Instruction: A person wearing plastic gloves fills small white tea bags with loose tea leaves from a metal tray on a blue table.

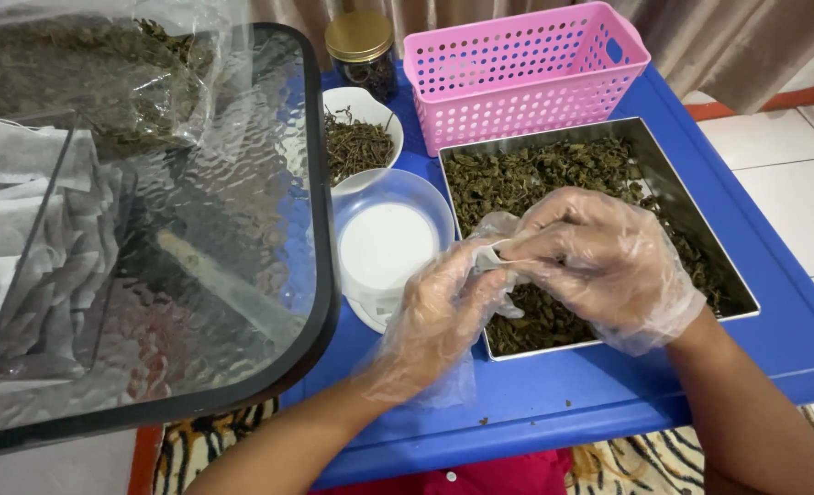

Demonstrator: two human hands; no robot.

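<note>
The person appears to be at the filling stage of bagging dried leaves: both gloved hands meet over the near-left corner of the steel tray (742,295), working a small white filter bag (491,258) between them. The left hand (443,312) comes up from below with its fingers curled, thumb and forefinger pinched on the bag's lower edge. The right hand (609,261) arches over from the right, wrist raised, its fingertips closed on the bag's upper edge, just above the left hand's fingertips. The loose plastic gloves blur the grip, so it is hard to tell whether the bag's mouth is held open or pressed shut. The dried leaves (553,174) lie directly beneath and beyond the fingers. Left of the left hand's fingers stands a white lidded tub (387,246), and beyond it a small bowl of leaves (356,137). The next move likely calls for one steady pinch while the other hand frees itself.
</note>
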